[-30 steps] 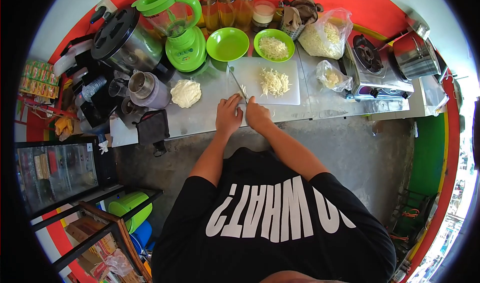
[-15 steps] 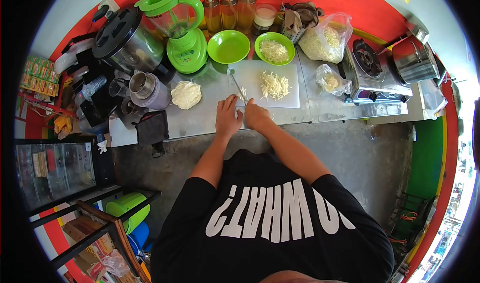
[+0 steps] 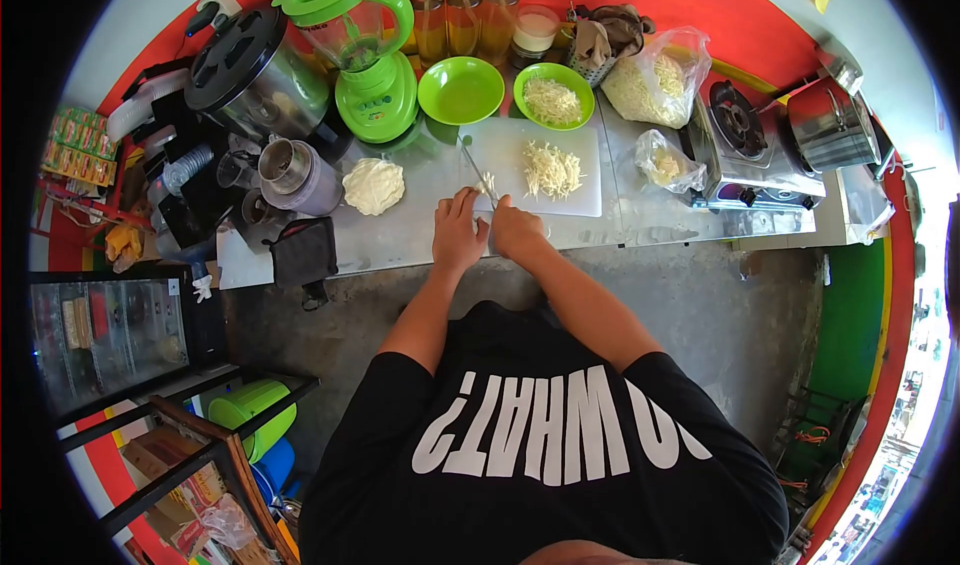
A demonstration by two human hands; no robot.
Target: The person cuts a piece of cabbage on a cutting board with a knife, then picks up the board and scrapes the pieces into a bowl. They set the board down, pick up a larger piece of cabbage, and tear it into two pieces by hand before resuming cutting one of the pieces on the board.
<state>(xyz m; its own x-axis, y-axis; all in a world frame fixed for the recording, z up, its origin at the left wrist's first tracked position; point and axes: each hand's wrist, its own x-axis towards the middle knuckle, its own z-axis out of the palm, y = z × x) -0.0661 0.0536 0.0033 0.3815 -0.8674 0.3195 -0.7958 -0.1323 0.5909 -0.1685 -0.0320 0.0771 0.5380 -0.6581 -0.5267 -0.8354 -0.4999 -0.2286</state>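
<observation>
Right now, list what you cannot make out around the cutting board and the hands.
Head view, the only one:
- What the left hand steadies: covered by its fingers.
- Knife handle: hidden inside the right hand.
- The shreds on the cutting board: too small to identify.
- Contents of the plastic bag: blurred by the film.

- Two hands at the cutting board: left hand (image 3: 457,235), right hand (image 3: 517,233).
- One knife (image 3: 476,171).
- One white cutting board (image 3: 575,190).
- Two green bowls: an empty bowl (image 3: 460,90) and a bowl of shreds (image 3: 553,96).
- Three oil bottles (image 3: 462,10).
- One green blender (image 3: 362,50).
- Two plastic bags of shreds: large bag (image 3: 655,75), small bag (image 3: 667,162).
- One gas stove (image 3: 745,145).
</observation>
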